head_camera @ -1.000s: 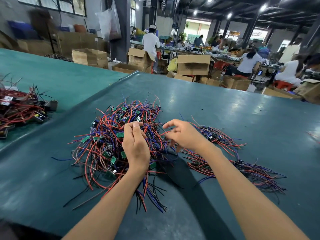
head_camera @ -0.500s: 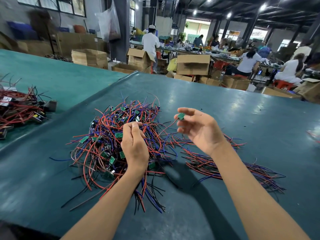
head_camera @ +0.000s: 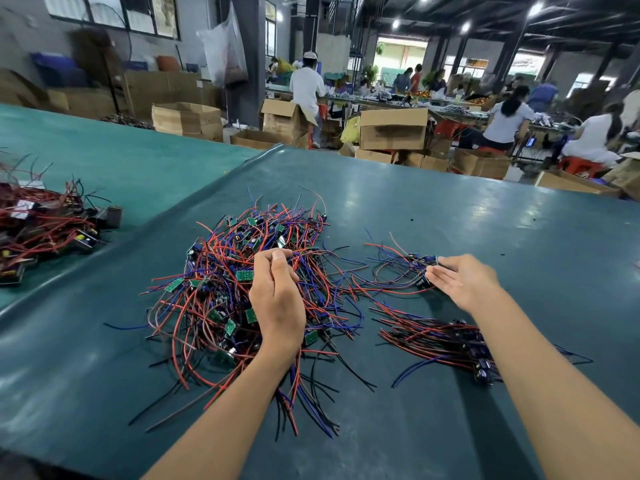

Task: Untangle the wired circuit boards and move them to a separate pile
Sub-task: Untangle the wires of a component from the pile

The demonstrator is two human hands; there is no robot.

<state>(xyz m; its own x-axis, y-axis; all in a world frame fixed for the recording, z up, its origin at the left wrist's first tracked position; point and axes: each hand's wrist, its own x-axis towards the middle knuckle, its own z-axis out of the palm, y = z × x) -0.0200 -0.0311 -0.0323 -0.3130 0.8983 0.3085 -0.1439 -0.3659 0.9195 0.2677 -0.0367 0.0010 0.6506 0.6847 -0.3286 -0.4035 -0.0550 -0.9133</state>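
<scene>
A big tangled pile [head_camera: 214,271] of small green circuit boards with red, blue and black wires lies mid-table. My left hand [head_camera: 277,299] sits on top of it, its thumb and curled fingers pinching a few wires at the pile's upper middle. To the right lies a smaller, looser separate pile [head_camera: 426,336] of wired boards. My right hand [head_camera: 462,282] hovers low at that pile's far end with fingers nearly straight, its fingertips touching a dark wired board [head_camera: 415,263] lying on the mat. Its red and blue wires trail left toward the big pile.
The work surface is a dark teal mat [head_camera: 450,216]. On the neighbouring green table at left lies another heap of red-wired parts [head_camera: 45,223]. Beyond the far edge stand cardboard boxes [head_camera: 393,128] and people working at benches.
My right hand lifted a green board out of the tangle, carried it right and lowered it onto the separate pile, fingers now straightened. My left hand stayed on the big pile.
</scene>
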